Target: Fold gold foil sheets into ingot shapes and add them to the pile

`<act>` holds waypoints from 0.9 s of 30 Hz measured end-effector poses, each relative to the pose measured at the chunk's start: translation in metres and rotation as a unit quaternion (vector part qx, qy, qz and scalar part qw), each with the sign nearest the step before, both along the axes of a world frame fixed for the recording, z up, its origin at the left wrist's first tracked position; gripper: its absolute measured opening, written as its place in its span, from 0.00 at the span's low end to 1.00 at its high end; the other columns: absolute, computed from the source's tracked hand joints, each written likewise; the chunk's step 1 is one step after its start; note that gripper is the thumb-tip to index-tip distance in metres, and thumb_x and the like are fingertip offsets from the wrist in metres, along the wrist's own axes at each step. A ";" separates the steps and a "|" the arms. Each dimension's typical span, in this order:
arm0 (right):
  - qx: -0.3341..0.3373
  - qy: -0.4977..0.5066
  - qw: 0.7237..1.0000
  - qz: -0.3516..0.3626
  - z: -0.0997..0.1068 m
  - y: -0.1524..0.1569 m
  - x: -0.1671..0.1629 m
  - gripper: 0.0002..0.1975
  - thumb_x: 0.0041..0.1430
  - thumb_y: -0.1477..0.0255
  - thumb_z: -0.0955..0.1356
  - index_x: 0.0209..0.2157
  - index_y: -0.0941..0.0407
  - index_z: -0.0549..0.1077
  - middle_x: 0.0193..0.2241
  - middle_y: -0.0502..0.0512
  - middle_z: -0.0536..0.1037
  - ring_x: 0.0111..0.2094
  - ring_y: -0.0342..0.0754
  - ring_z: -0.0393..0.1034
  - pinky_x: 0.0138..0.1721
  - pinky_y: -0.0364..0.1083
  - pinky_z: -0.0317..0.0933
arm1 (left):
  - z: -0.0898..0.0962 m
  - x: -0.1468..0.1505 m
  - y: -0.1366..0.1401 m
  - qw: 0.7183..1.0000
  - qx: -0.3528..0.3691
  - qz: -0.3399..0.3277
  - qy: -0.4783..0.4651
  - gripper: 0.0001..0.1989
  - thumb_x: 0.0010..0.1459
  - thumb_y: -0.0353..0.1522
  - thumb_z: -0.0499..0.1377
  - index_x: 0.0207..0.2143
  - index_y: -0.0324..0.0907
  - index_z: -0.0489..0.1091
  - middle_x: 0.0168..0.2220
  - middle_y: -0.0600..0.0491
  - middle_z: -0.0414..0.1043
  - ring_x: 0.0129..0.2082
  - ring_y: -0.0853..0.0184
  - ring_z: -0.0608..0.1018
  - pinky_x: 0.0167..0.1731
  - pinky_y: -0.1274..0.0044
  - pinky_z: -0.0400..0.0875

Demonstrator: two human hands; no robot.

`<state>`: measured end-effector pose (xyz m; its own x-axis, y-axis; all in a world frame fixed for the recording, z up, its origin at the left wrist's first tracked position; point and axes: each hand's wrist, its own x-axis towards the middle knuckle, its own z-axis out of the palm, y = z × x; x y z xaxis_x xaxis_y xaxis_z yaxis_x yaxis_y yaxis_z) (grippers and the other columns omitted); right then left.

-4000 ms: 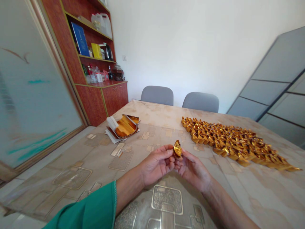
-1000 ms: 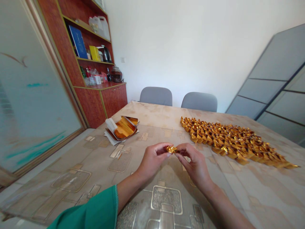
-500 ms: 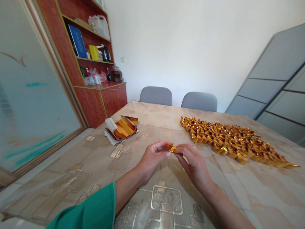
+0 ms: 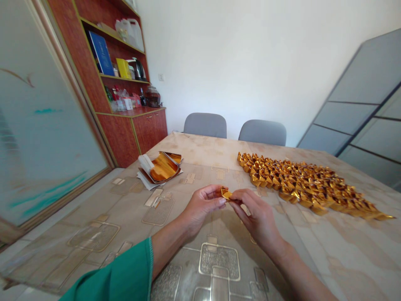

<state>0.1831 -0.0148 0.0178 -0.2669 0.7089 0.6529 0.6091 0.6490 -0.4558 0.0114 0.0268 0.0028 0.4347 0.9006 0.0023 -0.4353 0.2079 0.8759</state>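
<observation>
A small folded piece of gold foil paper (image 4: 226,193) is held between both hands above the middle of the table. My left hand (image 4: 202,205) pinches its left side with thumb and fingers. From the right, my right hand (image 4: 253,211) grips its other end between thumb and forefinger. Part of the foil is hidden by the fingertips. To the right stand rows of folded gold foil pieces (image 4: 297,182), packed close together. At the left lies a stack of flat gold foil sheets (image 4: 164,168), partly curled, with white backing.
The table (image 4: 200,152) has a patterned clear cover. Two grey chairs (image 4: 205,124) stand at its far side. A red-brown cabinet (image 4: 125,129) with shelves of household items is at the left, beside a frosted glass door (image 4: 46,125).
The foil piece has tilted slightly, so more of its gold face shows between the fingers. Both hands stay in nearly the same place.
</observation>
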 end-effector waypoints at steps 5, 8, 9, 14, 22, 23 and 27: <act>0.001 -0.001 1.000 0.001 0.001 0.000 0.001 0.05 0.65 0.73 0.66 0.41 0.51 0.73 0.35 0.54 0.77 0.35 0.49 0.73 0.36 0.46 0.68 | 0.002 0.000 0.001 1.000 -0.003 -0.009 -0.001 0.16 0.43 0.31 0.73 0.37 0.39 0.76 0.37 0.51 0.76 0.35 0.69 0.75 0.39 0.76 0.69; 0.007 0.001 1.000 -0.009 0.001 0.000 0.004 0.05 0.65 0.73 0.66 0.41 0.51 0.73 0.34 0.54 0.77 0.34 0.49 0.73 0.35 0.46 0.68 | 0.001 0.000 0.002 1.000 -0.008 -0.005 -0.008 0.17 0.43 0.31 0.73 0.37 0.39 0.77 0.38 0.52 0.76 0.36 0.69 0.75 0.39 0.76 0.69; 0.009 0.000 1.000 -0.009 0.001 0.001 0.004 0.04 0.65 0.73 0.66 0.40 0.51 0.73 0.34 0.54 0.76 0.34 0.49 0.73 0.35 0.46 0.68 | 0.001 -0.001 0.002 1.000 -0.009 -0.005 -0.008 0.17 0.43 0.31 0.73 0.37 0.40 0.77 0.38 0.52 0.76 0.36 0.69 0.75 0.39 0.76 0.69; 0.006 -0.016 1.000 0.004 0.002 0.001 0.006 0.05 0.66 0.73 0.65 0.36 0.52 0.72 0.34 0.54 0.76 0.36 0.49 0.73 0.36 0.46 0.68 | 0.001 -0.001 0.001 1.000 -0.005 -0.013 0.005 0.16 0.44 0.30 0.72 0.38 0.39 0.77 0.37 0.52 0.76 0.35 0.70 0.74 0.39 0.77 0.68; -0.015 -0.002 1.000 -0.005 0.004 -0.001 0.004 0.06 0.62 0.73 0.68 0.42 0.53 0.70 0.36 0.54 0.76 0.33 0.48 0.71 0.35 0.46 0.67 | 0.001 -0.001 0.000 1.000 0.020 -0.012 0.006 0.16 0.46 0.30 0.71 0.39 0.39 0.77 0.38 0.51 0.76 0.39 0.66 0.76 0.43 0.75 0.68; -0.018 -0.001 1.000 -0.003 0.004 -0.001 0.003 0.07 0.62 0.74 0.68 0.42 0.52 0.70 0.36 0.54 0.76 0.33 0.48 0.71 0.35 0.46 0.67 | 0.001 -0.001 0.000 1.000 0.025 -0.013 0.008 0.16 0.46 0.30 0.70 0.40 0.40 0.77 0.38 0.50 0.77 0.40 0.65 0.76 0.44 0.75 0.67; -0.021 0.004 1.000 -0.001 0.001 0.000 0.000 0.07 0.62 0.75 0.67 0.42 0.53 0.70 0.36 0.54 0.77 0.33 0.47 0.72 0.35 0.45 0.68 | -0.002 -0.001 0.001 0.999 0.032 -0.015 0.017 0.16 0.46 0.28 0.70 0.40 0.41 0.77 0.39 0.51 0.77 0.41 0.65 0.76 0.45 0.75 0.66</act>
